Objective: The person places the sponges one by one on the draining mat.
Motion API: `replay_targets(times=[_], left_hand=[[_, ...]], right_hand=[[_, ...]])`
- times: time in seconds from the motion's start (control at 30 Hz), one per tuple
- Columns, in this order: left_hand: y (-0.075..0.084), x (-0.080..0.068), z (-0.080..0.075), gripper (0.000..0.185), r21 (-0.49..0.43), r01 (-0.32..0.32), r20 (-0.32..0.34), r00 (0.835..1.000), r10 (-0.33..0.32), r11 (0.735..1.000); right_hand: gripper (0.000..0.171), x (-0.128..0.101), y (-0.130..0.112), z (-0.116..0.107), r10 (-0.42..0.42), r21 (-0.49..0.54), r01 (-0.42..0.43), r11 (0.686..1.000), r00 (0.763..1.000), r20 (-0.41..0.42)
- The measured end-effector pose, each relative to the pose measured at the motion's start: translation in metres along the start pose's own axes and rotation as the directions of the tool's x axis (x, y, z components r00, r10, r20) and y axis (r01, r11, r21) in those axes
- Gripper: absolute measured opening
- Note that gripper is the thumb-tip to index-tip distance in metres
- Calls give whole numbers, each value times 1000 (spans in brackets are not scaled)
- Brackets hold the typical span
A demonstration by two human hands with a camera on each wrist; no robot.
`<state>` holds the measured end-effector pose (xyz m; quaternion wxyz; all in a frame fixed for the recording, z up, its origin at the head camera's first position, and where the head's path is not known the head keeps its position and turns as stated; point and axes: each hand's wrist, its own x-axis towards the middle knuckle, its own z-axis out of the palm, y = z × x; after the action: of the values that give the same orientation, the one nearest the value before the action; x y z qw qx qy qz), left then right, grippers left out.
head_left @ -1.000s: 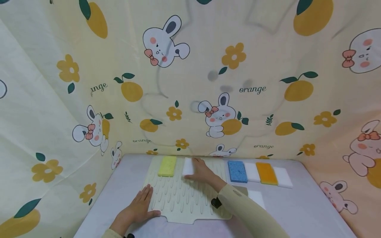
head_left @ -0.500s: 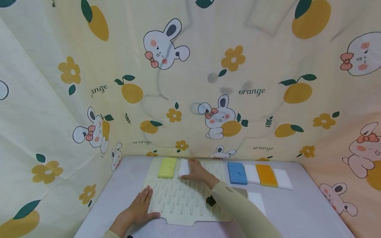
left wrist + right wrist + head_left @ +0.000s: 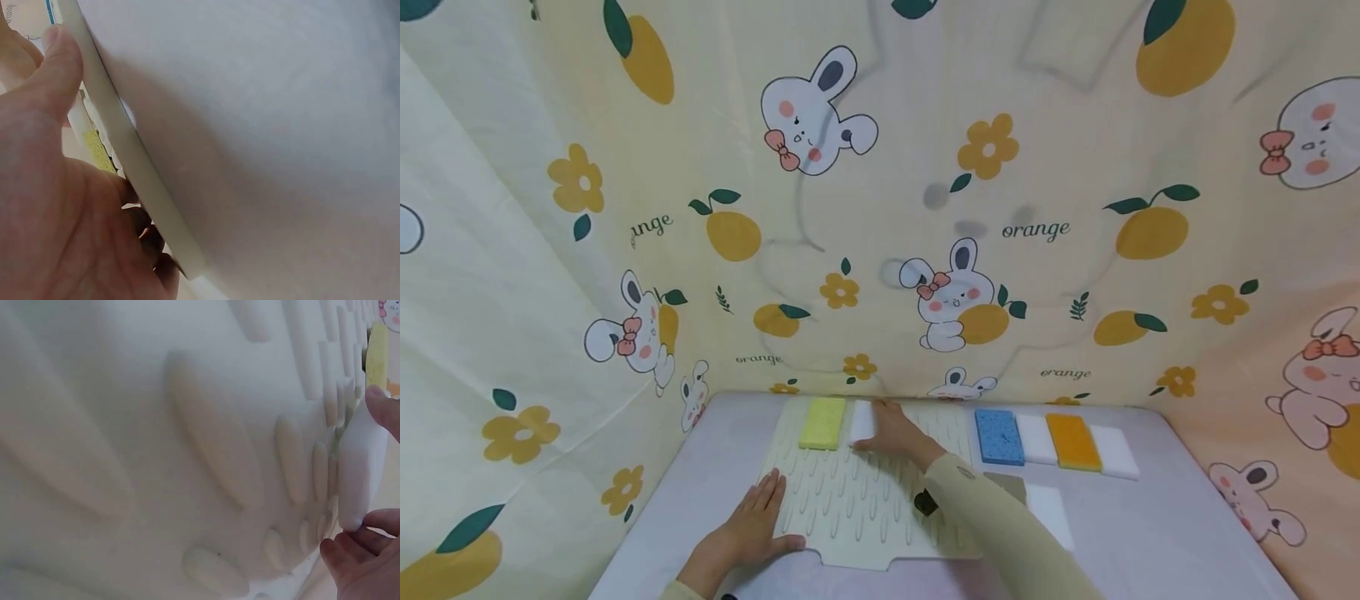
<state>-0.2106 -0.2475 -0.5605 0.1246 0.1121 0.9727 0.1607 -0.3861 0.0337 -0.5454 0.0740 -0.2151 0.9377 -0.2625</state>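
Nearest me, low in the head view, my left hand lies flat with straight fingers on the near left corner of the ridged mat; its grip is slack and holds nothing. In the left wrist view most of that hand is cut off, and I see only the palm, the thumb and the mat's pale edge running diagonally across the frame.

My right sleeve crosses the lower middle of the head view and hides the mat's right side. Something small and dark shows at the wrist; I cannot make out what it is.

The mat is cream, covered in rows of raised oval ridges, and lies on the grey tabletop. Near its far edge, just above centre, my right hand has its grip on the white sponge; the right wrist view shows fingertips pinching its end. My hand covers much of it. Just to its left on the mat lies the yellow sponge.

Further right, off the mat, a blue sponge, a white one, an orange sponge and another white block lie side by side. Behind everything hangs the rabbit-print cloth.
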Motion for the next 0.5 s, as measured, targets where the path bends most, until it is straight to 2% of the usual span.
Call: replay_targets(times=[0.17,0.5], left_hand=[[-1,1,0,121,-20,-5,8,1000,5,1000],[-1,1,1,118,8,12,13,1000,-13,1000]], right_hand=[[113,1,-3,-1,4,3,-5,1000,1000,18],[112,5,5,5,-8,0,8,1000,999,53]])
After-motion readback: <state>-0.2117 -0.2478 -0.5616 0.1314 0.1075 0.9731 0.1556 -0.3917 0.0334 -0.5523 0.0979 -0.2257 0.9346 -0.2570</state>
